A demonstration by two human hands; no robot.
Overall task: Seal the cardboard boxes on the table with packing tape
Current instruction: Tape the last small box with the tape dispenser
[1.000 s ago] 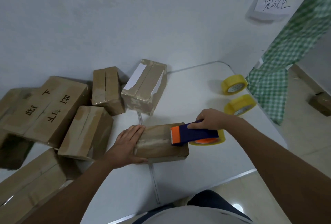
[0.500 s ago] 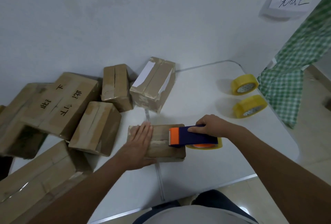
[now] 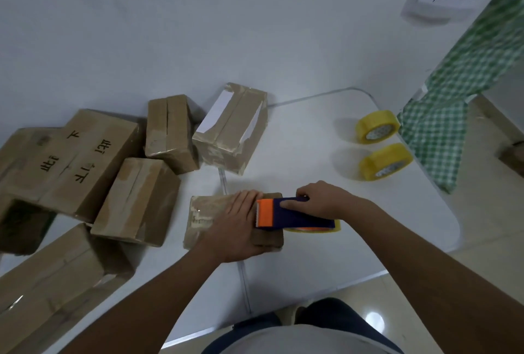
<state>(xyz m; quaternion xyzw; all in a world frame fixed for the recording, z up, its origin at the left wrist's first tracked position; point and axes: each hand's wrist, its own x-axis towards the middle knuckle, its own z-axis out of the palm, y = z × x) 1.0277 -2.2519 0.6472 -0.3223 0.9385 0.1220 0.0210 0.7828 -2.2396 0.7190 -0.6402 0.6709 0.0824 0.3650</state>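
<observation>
at box (image 3: 204,217) right edge | dispenser (image 3: 295,216) overhangs | hands (image 3: 235,226) flat

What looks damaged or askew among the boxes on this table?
The box behind the hands has torn white labels peeling at its top. The pile of boxes at left lies jumbled, tilted against one another.

Both forearms are bare from the edge of view down to the wrists, with no sleeves, watch, bracelet or rings showing. The left hand (image 3: 236,224) and right hand (image 3: 323,200) wear no gloves. At six o'clock in the view, a light grey shirt (image 3: 300,339) covers the belly, rounded in outline. Just above it, dark blue trousers (image 3: 337,312) show over the legs.
</observation>
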